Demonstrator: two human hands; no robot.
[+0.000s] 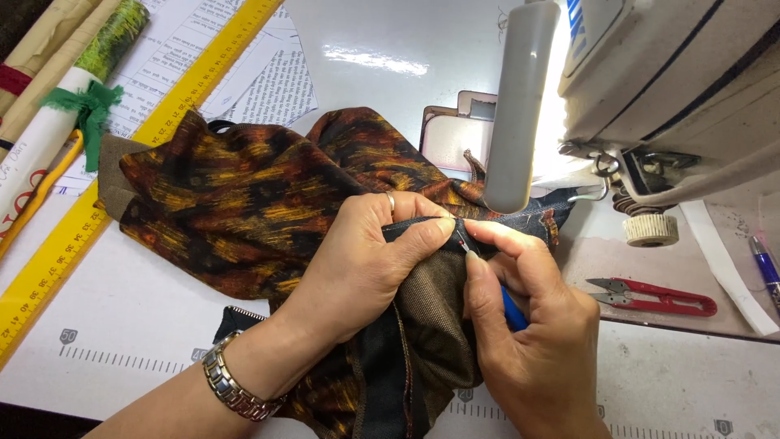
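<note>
At centre of the head view, we record both hands working on a dark garment (244,203) printed in brown, orange and black, which lies bunched on the white worktable (130,325) just in front of the sewing machine (674,73). Our left hand (357,260) is closed in a pinch, thumb against forefinger, gripping a folded dark-blue seam edge (422,228) of the garment; a ring sits on one finger and a metal watch band (231,386) circles the wrist. Our right hand (528,325) is also curled shut, holding a small tool with a blue handle (512,313); the tool's tip (463,242) meets the seam edge right beside the left thumb. We take it for a seam ripper, though most of it is hidden in the fist. Plain brown lining (443,317) of the garment hangs down between the two hands. To the right, on the table and well apart from the hands, lie red-handled thread snips (654,297), and a blue pen (765,268) sits at the frame edge. A pale cylindrical lamp (520,106) hangs from the machine just above the seam. To the left, a yellow ruler (122,154) runs diagonally across the table beside printed paper patterns (244,73), with rolled fabric bolts (57,89) in the upper left corner. Printed scale marks (114,358) run along the table's near edge.
</note>
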